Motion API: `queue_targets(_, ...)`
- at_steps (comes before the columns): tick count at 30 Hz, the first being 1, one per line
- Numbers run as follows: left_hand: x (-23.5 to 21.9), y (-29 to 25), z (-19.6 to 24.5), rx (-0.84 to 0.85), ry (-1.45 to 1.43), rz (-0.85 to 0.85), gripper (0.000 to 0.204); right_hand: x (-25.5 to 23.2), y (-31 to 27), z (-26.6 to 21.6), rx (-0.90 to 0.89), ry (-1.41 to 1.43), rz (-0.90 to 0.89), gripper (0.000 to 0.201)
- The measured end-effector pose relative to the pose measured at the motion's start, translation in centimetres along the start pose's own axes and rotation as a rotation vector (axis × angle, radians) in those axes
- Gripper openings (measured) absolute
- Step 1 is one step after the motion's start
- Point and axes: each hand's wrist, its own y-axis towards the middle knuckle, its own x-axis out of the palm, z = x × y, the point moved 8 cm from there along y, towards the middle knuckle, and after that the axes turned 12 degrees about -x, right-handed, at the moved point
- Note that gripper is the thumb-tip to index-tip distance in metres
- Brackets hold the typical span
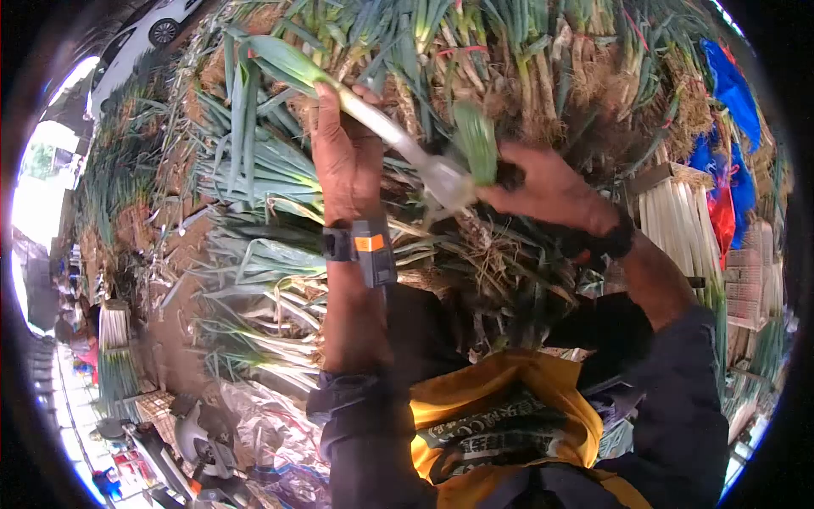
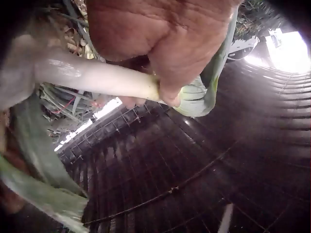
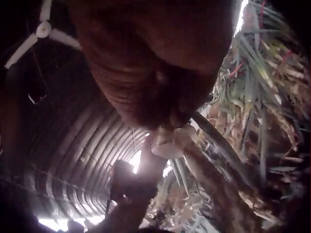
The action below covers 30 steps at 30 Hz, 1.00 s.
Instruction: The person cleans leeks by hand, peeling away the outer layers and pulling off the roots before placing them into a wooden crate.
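My left hand grips a large green onion where its white stalk meets the green leaves; the thumb lies along it. In the left wrist view, the smooth white stalk runs left from under the fingers to a blurred, pale end. Beside that end is my right hand, its fingers curled on a peeled outer leaf that stands up green and blurred. Loose green strips hang below the stalk in the left wrist view. The right wrist view is dark, with a pale piece at the fingertips.
Rooty bundles of green onions lie along the back, some tied with red bands. More onions are piled at left and below the hands. Cleaned white stalks stand stacked at right. A scooter is at lower left.
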Motion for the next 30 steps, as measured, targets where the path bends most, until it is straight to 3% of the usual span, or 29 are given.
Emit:
queue_targets(2,0.3,-0.8,0.1,-0.005,-0.012,0.004,0.030,1.3,-1.7,1.7,-0.232,-0.109,0.029,0.041)
queue_targets(4,-0.4,-0.5,-1.5,-0.003,0.121,0.029,0.031,2.6,-3.4,3.2,-0.263,-0.246,0.018,0.039)
queue_targets(9,2.0,-2.4,-3.4,0.057,0.241,0.147,0.034,6.5,-5.8,8.9,-0.080,-0.619,-0.218,0.032)
queue_targets(12,0.3,-2.6,-2.3,0.160,0.538,0.199,0.026,7.5,-8.4,9.9,-0.166,-0.580,-0.237,0.030)
queue_targets(13,0.1,-2.4,-2.4,0.166,0.235,0.197,0.024,7.5,-9.6,10.5,-0.165,-0.590,-0.230,0.030)
queue_targets(18,0.2,-3.3,-3.3,0.152,0.288,0.231,0.028,10.2,-12.6,15.7,-0.170,-0.571,-0.212,0.032)
queue_targets(21,0.8,-3.2,-2.6,0.185,0.306,0.266,0.035,9.1,-13.0,17.3,0.239,-0.326,-0.338,0.042)
queue_targets(22,0.9,-3.0,-2.0,0.209,0.321,0.287,0.033,6.6,-12.0,13.8,0.239,-0.337,-0.293,0.055)
queue_targets(25,1.4,-1.9,0.3,0.245,0.377,0.303,0.029,2.6,-10.7,15.7,0.138,-0.330,-0.120,0.056)
queue_targets(26,2.1,-1.9,1.1,0.295,0.361,0.314,0.031,0.8,-10.8,14.1,0.016,-0.365,0.060,0.054)
queue_targets(28,3.2,-1.9,1.5,0.277,0.336,0.311,0.034,-0.3,-12.5,16.5,0.370,-0.027,0.144,0.048)
queue_targets(30,3.4,-1.5,2.1,0.333,0.337,0.316,0.030,-1.1,-13.5,17.1,0.422,0.017,0.151,0.038)
